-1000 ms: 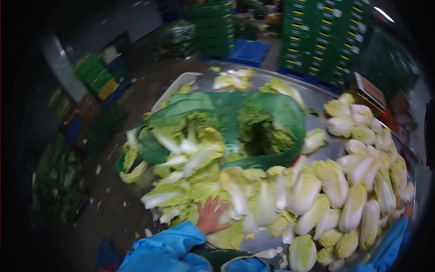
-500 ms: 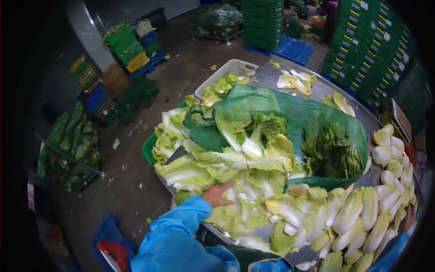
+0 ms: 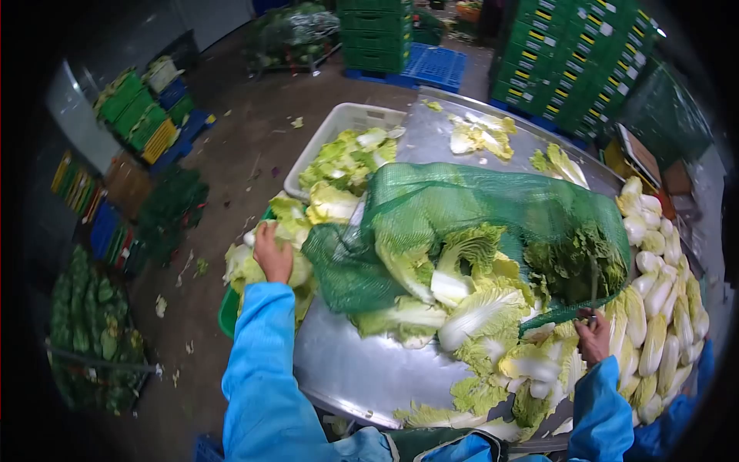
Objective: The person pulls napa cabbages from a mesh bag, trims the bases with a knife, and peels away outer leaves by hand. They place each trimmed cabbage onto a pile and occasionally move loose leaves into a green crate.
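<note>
My left hand (image 3: 272, 252) rests with bent, slightly parted fingers against loose yellow-green cabbage leaves (image 3: 244, 269) at the table's left edge, over a green crate (image 3: 229, 311). My right hand (image 3: 593, 337) is closed on a small dark item, too small to name, just below the mouth of a green mesh bag (image 3: 493, 192). The bag lies across the metal table (image 3: 331, 362), with dark green leaves (image 3: 573, 266) inside its opening. Cut cabbage leaves (image 3: 481, 319) lie in front of the bag. Trimmed cabbages (image 3: 654, 346) are piled at the right.
A white crate (image 3: 308, 158) of leaves stands behind the table's left side. Stacked green crates (image 3: 570, 61) and a blue pallet (image 3: 435, 68) are beyond it. A blue sleeve (image 3: 704, 366), apparently a co-worker's, shows at the far right. Bagged greens (image 3: 96, 331) stand on the floor at left.
My left hand has moved forward and left, and leaves have shifted off the near left table surface. My right hand now shows beside the bag mouth. The view has shifted.
</note>
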Tool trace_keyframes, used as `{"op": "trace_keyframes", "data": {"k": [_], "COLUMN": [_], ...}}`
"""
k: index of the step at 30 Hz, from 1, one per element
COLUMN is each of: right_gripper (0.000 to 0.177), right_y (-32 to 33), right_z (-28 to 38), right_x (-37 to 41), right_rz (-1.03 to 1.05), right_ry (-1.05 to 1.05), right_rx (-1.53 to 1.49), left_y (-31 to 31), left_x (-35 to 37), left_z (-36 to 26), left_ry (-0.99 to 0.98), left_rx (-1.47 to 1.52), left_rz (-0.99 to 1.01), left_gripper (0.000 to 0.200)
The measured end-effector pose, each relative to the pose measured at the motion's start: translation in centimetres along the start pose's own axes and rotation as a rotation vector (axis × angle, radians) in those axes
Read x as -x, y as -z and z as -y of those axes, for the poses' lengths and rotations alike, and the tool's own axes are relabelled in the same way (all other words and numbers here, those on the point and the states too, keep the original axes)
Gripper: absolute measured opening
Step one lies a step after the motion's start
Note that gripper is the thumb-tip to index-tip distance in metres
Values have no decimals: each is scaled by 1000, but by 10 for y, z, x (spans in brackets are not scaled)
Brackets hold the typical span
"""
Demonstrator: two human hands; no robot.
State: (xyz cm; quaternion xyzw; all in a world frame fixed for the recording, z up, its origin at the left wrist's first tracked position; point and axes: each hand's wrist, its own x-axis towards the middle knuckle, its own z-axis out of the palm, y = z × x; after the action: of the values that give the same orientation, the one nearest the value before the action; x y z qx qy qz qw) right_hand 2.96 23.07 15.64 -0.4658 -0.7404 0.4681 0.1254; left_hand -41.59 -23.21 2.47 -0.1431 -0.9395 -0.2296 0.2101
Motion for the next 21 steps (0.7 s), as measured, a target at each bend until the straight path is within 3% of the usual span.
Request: {"op": "trace_keyframes", "data": {"k": [1,3,4,5,6,7,8,9,11,12,13,15,16,19,21], "right_gripper": [24,21,22,23,26,29,32,36,39,40,41,42,43,44,51], "right_y": [-12,-35,-48,-63,-78,-92,-105,-117,-132,-136,-143,-180,-192,-214,-224], "right_z": [8,20,22,22,23,22,19,16,13,15,17,7,12,21,22], "right_x": [4,4,1,-4,-11,-19,-25,-31,-48,-59,-71,-128,-142,-174,-197], "right_rz": [16,75,74,74,106,139,169,198,174,179,186,227,263,349,394], "right_ry": [-52,-94,-76,-53,-23,6,33,60,68,121,171,359,359,304,201], "right_rx": [-26,-45,-80,-117,-140,-168,-257,-349,-409,-427,-450,-330,-311,-276,-138], "left_y": [9,48,50,59,40,14,-16,-54,-113,-92,-99,-120,-116,-110,-130], "left_x": [-16,-13,0,12,26,40,54,63,70,62,68,78,68,52,38], "left_z": [-17,-119,-153,-191,-219,-237,-249,-254,-265,-279,-280,-275,-274,-287,-287], "left_ry": [6,-67,-224,-314,-473,-588,-443,-461,356,680,670,521,489,380,796], "left_rx": [424,708,765,888,973,881,853,851,1177,1251,1241,1177,1106,880,1184], "left_rz": [-267,-145,-25,303,463,607,772,792,782,827,835,505,627,686,742], "left_gripper": [37,30,28,30,34,50,52,52,43,34,34,32,37,48,68]}}
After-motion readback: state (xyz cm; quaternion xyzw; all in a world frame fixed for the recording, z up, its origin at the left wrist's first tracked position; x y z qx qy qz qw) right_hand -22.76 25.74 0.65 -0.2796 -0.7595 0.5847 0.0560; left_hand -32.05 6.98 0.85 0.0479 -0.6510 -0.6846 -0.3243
